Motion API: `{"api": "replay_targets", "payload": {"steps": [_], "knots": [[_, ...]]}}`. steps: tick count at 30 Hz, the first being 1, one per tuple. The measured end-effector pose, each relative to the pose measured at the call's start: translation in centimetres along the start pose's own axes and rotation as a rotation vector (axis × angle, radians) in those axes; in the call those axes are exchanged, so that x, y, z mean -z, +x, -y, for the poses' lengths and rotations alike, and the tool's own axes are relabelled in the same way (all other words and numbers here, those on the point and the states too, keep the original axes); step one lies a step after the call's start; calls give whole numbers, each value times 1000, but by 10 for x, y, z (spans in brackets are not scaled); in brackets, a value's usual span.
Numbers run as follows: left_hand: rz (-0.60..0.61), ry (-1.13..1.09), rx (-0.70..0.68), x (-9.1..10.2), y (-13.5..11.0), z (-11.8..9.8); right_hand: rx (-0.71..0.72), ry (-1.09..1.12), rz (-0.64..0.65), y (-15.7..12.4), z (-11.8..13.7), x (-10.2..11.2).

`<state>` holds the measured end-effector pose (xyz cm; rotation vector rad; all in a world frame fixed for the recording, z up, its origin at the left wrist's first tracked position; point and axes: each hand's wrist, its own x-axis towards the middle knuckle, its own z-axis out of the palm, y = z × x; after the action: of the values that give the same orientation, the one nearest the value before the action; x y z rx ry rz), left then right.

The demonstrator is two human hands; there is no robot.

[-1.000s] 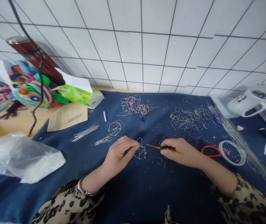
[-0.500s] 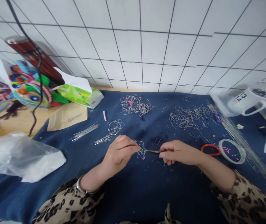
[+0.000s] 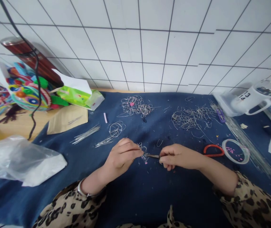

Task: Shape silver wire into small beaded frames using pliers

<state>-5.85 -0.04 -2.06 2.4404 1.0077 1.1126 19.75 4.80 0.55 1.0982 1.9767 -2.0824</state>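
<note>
My left hand [image 3: 124,155] is closed in a pinch on a small wire piece [image 3: 145,154] of thin silvery loops, with a pink bead at its lower end. My right hand [image 3: 177,156] grips a slim, pointed metal tool [image 3: 153,156], its handle hidden in the fingers. The tool's tip reaches left to the wire piece and seems to touch it. A short bent wire [image 3: 159,143] lies just above the right hand. Up and left of the left hand rest a round wire frame [image 3: 116,129] and short wire lengths [image 3: 103,142].
Behind the hands are wire shapes with a pink centre [image 3: 135,106] and a tangled wire heap [image 3: 192,117]. On the right stand a round dish [image 3: 247,155] of pink beads, a red loop handle [image 3: 213,150], long wires [image 3: 256,152] and a white mug [image 3: 249,100]. A plastic bag [image 3: 40,161] lies left.
My right hand has shifted slightly left, bringing the tool's tip further into the wire piece. My left hand keeps its pinch in nearly the same place. The whole view has shifted a little.
</note>
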Motion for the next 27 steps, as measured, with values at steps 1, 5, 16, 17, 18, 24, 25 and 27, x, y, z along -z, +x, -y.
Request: {"api": "replay_targets", "payload": {"steps": [1,5,16,17,18,24,25,27], "knots": [[0,-1,-2,0,0,0,-3,-5,-3,0,0,0],[-6,-11,-12,0,1,0,35,-84,-17,-7,6,7],[11,-46,-43,-3,0,1,45,-45,29,-5,6,7],[15,-49,-46,-3,0,1,44,-36,32,-4,5,5],[16,-51,-48,-4,0,1,42,-28,33,-3,4,4],[13,-65,-55,-6,-1,1,45,0,44,-2,1,-1],[14,-64,-50,-6,-1,2,43,-3,38,-2,2,-1],[13,-57,-33,-5,-2,3,34,-9,18,-2,2,-1]]}}
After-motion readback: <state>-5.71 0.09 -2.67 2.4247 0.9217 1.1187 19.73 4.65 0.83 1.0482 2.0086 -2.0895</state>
